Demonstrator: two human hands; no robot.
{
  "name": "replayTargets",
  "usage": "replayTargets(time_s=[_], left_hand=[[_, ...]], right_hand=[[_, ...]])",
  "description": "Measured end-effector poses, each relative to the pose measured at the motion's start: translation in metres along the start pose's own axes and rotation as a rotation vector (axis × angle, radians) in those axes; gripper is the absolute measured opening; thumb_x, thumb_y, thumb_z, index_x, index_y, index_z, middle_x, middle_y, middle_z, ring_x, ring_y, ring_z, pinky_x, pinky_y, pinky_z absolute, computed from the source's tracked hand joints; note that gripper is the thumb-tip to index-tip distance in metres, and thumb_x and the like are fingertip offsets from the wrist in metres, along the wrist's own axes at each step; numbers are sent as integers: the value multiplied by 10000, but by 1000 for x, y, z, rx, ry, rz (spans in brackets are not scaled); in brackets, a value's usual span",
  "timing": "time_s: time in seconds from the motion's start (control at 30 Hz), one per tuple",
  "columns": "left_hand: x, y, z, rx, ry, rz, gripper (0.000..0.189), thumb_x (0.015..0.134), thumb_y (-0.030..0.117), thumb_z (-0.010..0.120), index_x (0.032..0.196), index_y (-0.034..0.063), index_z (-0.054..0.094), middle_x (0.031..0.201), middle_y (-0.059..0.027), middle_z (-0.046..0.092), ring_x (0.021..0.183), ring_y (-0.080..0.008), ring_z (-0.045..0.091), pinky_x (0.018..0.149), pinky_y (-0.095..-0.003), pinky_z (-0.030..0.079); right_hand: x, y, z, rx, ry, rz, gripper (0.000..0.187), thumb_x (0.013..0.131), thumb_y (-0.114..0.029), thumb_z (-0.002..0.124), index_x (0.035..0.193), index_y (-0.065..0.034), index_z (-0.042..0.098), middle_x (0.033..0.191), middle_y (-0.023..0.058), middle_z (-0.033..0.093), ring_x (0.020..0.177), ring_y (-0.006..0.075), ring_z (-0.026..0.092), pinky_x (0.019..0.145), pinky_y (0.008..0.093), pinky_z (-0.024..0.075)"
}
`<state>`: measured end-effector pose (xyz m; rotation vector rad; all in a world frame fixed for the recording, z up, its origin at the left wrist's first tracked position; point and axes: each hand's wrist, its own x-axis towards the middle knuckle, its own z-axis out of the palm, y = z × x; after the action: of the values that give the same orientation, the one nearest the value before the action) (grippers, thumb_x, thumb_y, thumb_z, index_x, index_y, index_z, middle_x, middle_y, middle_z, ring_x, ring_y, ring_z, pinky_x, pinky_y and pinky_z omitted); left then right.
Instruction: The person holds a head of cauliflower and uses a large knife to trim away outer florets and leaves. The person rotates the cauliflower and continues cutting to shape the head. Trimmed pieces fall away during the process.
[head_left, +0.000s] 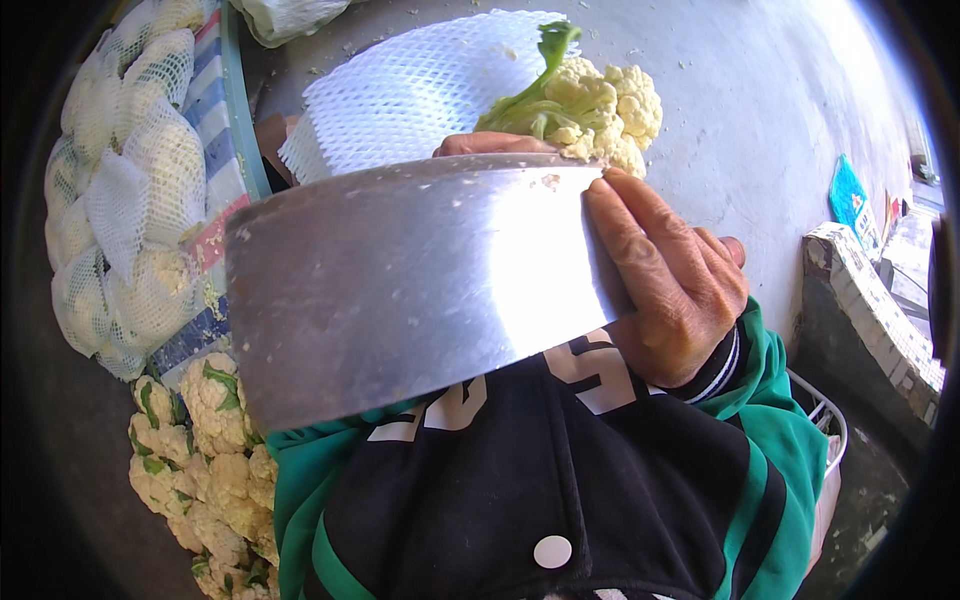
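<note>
A broad metal cleaver blade (390, 277) lies across the middle of the view, close to the camera. My right hand (667, 277) grips it at its right end, two fingers lying along the metal; the handle is hidden. Behind the blade's upper edge, part of my left hand (495, 142) shows, at the stalk side of a cauliflower head (600, 105) with a green leaf. Most of that hand is hidden, so its grip cannot be made out. White foam netting (405, 90) lies beyond it on the grey surface.
Cauliflowers in white net sleeves (161, 165) are piled at the left on a striped sheet (217, 135). Bare cauliflowers (217, 472) are heaped at the lower left. At the right are a tiled ledge (877, 307) and a white wire rack (829, 412). A plastic bag (289, 15) lies at the top.
</note>
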<state>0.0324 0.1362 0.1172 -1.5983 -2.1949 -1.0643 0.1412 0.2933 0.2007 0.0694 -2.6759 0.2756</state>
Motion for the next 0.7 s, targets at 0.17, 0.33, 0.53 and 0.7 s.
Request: replayTargets(time_s=[0.17,0.33,0.53,0.7], left_hand=[[6,1,7,332,-32,156,364,843,212,765,1112,6,633,1041,-122,699,910,-197,700,813,-328,585],[15,1,5,-559,197,-481,604,622,149,864,1154,39,602,1160,-125,535,1056,-242,540,934,-348,461],[10,-3,-3,-650,138,-544,724,668,128,896,1261,33,491,1217,-88,503,1124,-186,559,966,-315,500],[7,-6,-3,-902,217,-605,762,664,119,902,1275,45,452,1278,-118,499,1139,-191,553,995,-324,489]], right_hand=[[11,3,-6,171,-84,165,456,688,90,623,1128,-15,684,1049,186,697,894,317,718,807,353,575],[32,26,-4,226,141,304,203,810,68,608,998,31,673,838,126,675,637,176,665,589,263,518],[40,49,-5,934,26,672,119,903,-83,666,881,23,616,592,71,632,440,135,568,429,247,423],[48,73,7,1390,-205,765,167,893,-116,688,912,5,574,543,78,586,370,136,498,400,249,412]])
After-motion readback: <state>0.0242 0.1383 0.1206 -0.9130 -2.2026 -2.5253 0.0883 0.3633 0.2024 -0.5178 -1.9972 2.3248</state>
